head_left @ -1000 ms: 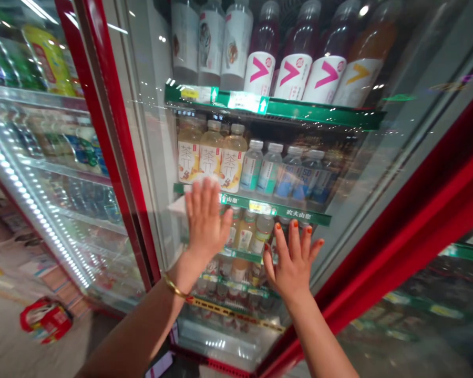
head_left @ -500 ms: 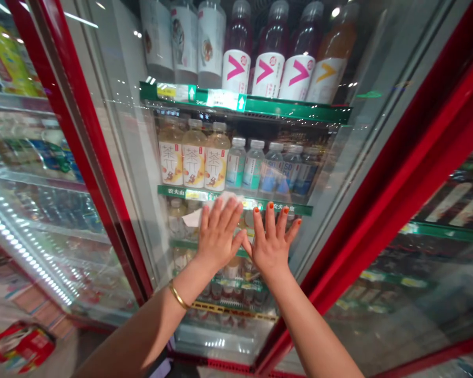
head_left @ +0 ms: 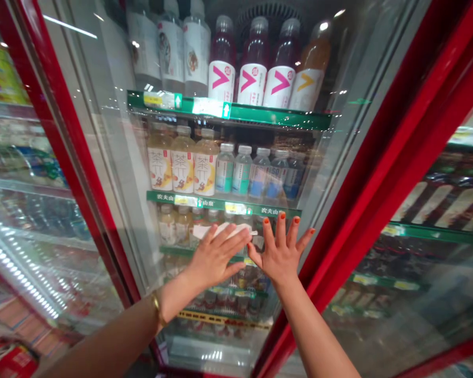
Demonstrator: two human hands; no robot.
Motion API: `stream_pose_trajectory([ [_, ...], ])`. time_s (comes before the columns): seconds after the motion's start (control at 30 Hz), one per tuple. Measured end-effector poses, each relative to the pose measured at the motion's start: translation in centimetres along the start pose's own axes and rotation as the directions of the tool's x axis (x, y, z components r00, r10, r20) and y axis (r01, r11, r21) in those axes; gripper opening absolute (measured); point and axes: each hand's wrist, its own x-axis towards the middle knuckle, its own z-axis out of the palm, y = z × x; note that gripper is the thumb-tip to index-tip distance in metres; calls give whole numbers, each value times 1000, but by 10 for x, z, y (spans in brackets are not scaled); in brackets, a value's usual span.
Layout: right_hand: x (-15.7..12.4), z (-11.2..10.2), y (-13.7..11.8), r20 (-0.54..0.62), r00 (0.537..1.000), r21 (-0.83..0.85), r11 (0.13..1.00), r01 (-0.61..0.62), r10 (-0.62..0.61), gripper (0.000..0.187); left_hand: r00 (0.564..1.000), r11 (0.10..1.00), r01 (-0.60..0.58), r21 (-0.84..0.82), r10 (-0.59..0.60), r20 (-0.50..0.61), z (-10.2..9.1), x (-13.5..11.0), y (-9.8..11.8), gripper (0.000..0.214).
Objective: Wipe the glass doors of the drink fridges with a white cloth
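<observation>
Both my hands lie flat against the glass door [head_left: 114, 157] of a red-framed drinks fridge. My left hand [head_left: 216, 257], with a gold bangle on its wrist, has its fingers stretched out and presses a white cloth [head_left: 242, 229] onto the glass; the cloth shows past the fingertips. My right hand [head_left: 280, 251], with orange nails, rests open on the glass just to the right, its thumb almost touching my left hand. Behind the glass, yellow tea bottles [head_left: 183, 165] and clear water bottles [head_left: 242, 170] stand on a green-edged shelf [head_left: 220, 205].
A higher shelf holds bottles with pink and orange arrow labels [head_left: 252, 79]. The door's red frame [head_left: 378, 173] runs diagonally on the right, another red post [head_left: 63, 147] on the left. Neighbouring fridges stand on both sides. A red package [head_left: 8, 359] lies on the floor, lower left.
My left hand slid down and to the right across the glass with the cloth, ending next to my right hand. The view shifted right, so the fridge sits further left in the frame.
</observation>
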Motion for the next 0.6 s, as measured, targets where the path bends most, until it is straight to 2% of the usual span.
stream_pose_trajectory([
  [0.03, 0, -1, 0, -1, 1000, 23, 1000, 12, -12, 90, 1000, 1000, -1, 4, 1, 2, -2, -8, -4, 75],
  [0.1, 0, -3, 0, 3, 1000, 53, 998, 18, -18, 89, 995, 995, 94, 14, -94, -31, -10, -12, -22, 77],
  [0.17, 1, -4, 0, 5, 1000, 54, 999, 5, -5, 86, 971, 974, 225, 18, -223, -84, -17, 6, -40, 84],
  [0.23, 2, -3, 0, -7, 1000, 35, 999, -10, 10, 84, 949, 954, 299, 14, -296, -103, -17, 33, -42, 89],
  [0.27, 2, -3, -1, -17, 999, 27, 999, -27, 28, 85, 953, 956, 292, 13, -289, -90, -15, 44, -36, 88],
  [0.33, 1, -2, 0, -27, 997, 22, 997, -77, 78, 87, 984, 985, 172, 17, -172, -39, -7, 49, -15, 80],
  [0.4, 0, -2, 0, -23, 993, 34, 993, -115, 115, 88, 1000, 1000, 0, 15, 0, 9, 1, 31, 3, 70],
  [0.47, -1, -3, 0, -14, 993, 53, 992, -118, 119, 85, 996, 996, -86, 13, 86, 15, 1, 3, 5, 64],
  [0.53, -1, -3, 0, -18, 994, 77, 991, -107, 109, 83, 999, 999, -39, 19, 39, -14, -4, -10, -11, 66],
  [0.6, 0, -4, 1, -28, 995, 106, 990, -93, 96, 80, 990, 992, 120, 36, -117, -75, -11, 2, -29, 72],
])
